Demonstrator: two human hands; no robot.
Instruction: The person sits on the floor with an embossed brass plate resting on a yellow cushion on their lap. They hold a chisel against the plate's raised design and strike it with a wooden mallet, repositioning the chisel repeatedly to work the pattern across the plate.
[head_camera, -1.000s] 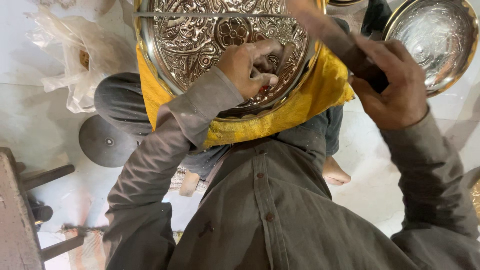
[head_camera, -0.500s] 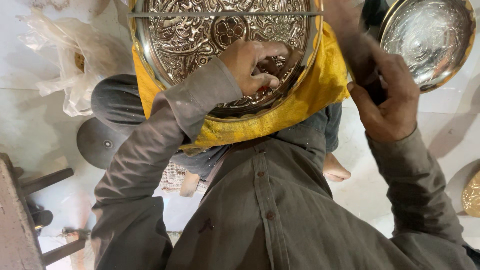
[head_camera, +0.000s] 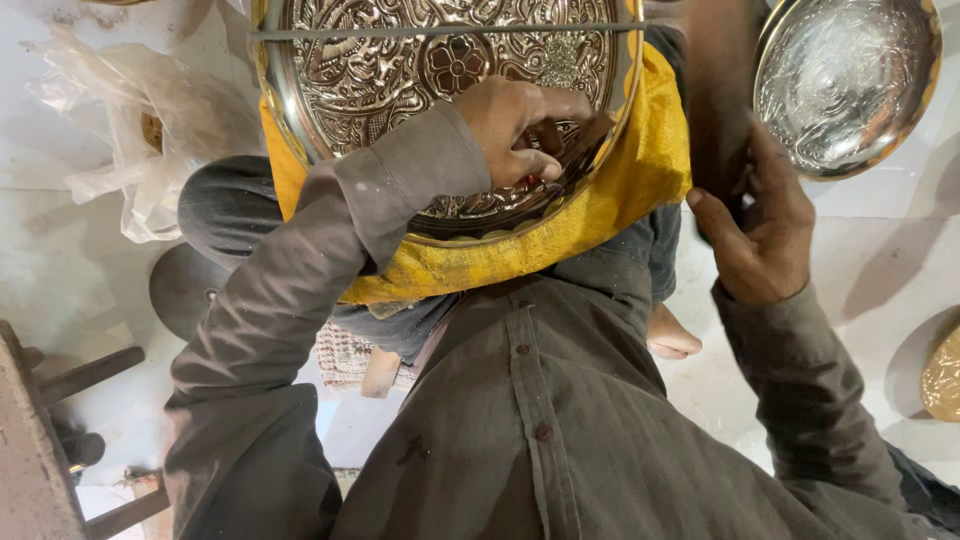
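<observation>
The step in hand looks like chasing work on the large embossed metal plate (head_camera: 440, 90), which lies on a yellow cloth (head_camera: 600, 215) over the person's lap, at about 12 o'clock in the view. The left hand (head_camera: 520, 130) is closed around a thin dark punch-like tool (head_camera: 585, 135) and presses it on the plate near its lower rim. The right hand (head_camera: 765, 235), at about 2 o'clock, is clenched on a dark handle (head_camera: 720, 110) that rises up and is blurred; I judge it a hammer, but its head is out of view. The next move, as I judge, calls for a straight blow on the top of the tool, while the left fingers keep the tip steady on the pattern. A thin bar or wire (head_camera: 440, 32) crosses the plate near its top. A second, plainer silver dish (head_camera: 850, 80) lies at 1 o'clock, just beside the right hand's handle, so room on that side is narrow. A clear plastic bag (head_camera: 130, 150) lies at 10 o'clock, well apart. A dark round disc (head_camera: 185, 285) rests on the pale floor (head_camera: 880, 260) at 9 o'clock.
</observation>
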